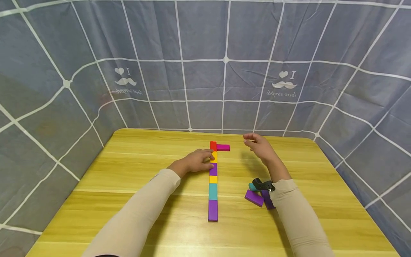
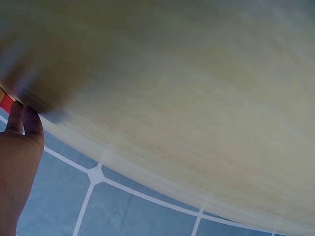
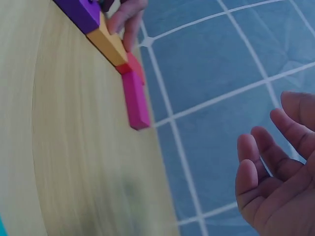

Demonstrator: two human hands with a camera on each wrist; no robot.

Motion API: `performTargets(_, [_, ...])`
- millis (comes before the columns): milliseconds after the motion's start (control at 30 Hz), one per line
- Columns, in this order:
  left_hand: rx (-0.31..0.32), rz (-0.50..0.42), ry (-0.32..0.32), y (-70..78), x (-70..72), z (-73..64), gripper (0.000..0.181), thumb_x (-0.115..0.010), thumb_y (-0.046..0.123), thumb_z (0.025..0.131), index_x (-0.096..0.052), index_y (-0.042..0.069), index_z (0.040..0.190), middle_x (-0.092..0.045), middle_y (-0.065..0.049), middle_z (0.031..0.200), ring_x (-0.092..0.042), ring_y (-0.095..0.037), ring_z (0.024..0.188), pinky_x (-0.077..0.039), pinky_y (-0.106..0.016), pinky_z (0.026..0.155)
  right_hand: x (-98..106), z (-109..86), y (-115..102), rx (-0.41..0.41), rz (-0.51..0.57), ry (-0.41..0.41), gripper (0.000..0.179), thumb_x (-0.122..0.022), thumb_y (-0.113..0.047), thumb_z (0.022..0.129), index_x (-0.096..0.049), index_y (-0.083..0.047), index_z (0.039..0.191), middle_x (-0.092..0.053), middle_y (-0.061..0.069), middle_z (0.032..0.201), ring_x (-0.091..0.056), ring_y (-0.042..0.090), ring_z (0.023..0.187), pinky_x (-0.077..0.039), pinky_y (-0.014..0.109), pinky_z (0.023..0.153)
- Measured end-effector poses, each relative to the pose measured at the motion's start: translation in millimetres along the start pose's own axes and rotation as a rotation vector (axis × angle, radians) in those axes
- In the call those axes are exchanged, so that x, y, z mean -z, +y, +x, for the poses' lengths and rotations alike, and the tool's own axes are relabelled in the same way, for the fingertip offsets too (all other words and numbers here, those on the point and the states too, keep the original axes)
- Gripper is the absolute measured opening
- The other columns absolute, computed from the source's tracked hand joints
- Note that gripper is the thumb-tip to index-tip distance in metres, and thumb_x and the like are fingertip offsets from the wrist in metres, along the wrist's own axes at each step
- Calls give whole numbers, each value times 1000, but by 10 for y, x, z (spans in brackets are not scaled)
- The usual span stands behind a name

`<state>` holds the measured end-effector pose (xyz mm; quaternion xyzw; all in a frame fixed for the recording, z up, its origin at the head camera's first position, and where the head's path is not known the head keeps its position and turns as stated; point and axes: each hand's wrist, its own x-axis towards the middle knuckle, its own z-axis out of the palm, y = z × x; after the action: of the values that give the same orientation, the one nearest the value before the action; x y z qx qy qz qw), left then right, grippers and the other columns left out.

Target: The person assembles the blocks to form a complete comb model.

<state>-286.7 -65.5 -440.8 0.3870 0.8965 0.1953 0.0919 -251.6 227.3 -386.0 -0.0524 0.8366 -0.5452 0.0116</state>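
Note:
A straight row of flat coloured blocks runs away from me: a purple block [image 1: 213,211] nearest, then teal [image 1: 213,191], a short yellow one [image 1: 213,179], purple [image 1: 213,172], yellow [image 1: 215,157] and red [image 1: 213,145]. From the red end a magenta block [image 1: 223,147] sticks out to the right, touching it. My left hand [image 1: 196,160] rests its fingertips on the far yellow block, its thumb by the purple one. My right hand [image 1: 261,149] hovers right of the magenta block, holding nothing, its fingers [image 3: 266,147] loosely bent and spread.
Below my right wrist lie loose blocks: a purple one [image 1: 254,198], a darker purple one [image 1: 267,200] and a teal one [image 1: 252,187], partly hidden by the black wrist camera [image 1: 261,184]. A grey gridded curtain [image 1: 205,82] hangs behind the wooden table [image 1: 128,160].

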Motion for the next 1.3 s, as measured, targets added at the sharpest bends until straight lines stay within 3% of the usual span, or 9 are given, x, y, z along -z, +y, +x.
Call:
performTargets(233, [4, -5, -3, -26, 4, 2, 39, -62, 36, 97, -62, 12, 127, -38, -10, 156, -33, -32, 143, -26, -43, 117, 226, -290, -15, 49, -76, 7, 40, -52, -23, 105, -51, -1, 138, -50, 19, 139, -49, 37, 126, -40, 51, 104])
performTargets(633, [6, -12, -4, -24, 9, 1, 38, -62, 37, 97, -63, 12, 126, -38, -10, 156, -33, -32, 143, -25, -44, 118, 408, -769, 139, 91, -228, -73, 37, -59, -24, 102, -57, -3, 132, -59, 19, 129, -56, 35, 117, -47, 50, 95])
performTargets(833, [-10, -11, -3, -24, 5, 6, 38, -62, 37, 97, -63, 11, 126, -38, -11, 156, -34, -33, 143, -26, -44, 117, 425, -900, 279, 76, -180, -149, 37, -59, -20, 101, -56, 2, 130, -56, 26, 129, -53, 38, 120, -49, 46, 94])
performTargets(1167, [-7, -9, -12, 1, 19, 1, 39, -62, 36, 97, -62, 11, 127, -38, -11, 156, -33, -33, 143, -24, -44, 118, 447, -1035, 489, 9, -202, -284, 39, -61, -19, 100, -55, 4, 130, -57, 21, 127, -52, 36, 118, -45, 48, 98])
performTargets(1300, [-4, -6, -9, -1, 18, 3, 39, -62, 37, 97, -62, 12, 127, -38, -10, 156, -34, -33, 143, -25, -44, 118, 405, -1045, 527, 3, -208, -362, 38, -62, -17, 99, -55, 4, 130, -58, 19, 126, -53, 34, 116, -47, 40, 93])
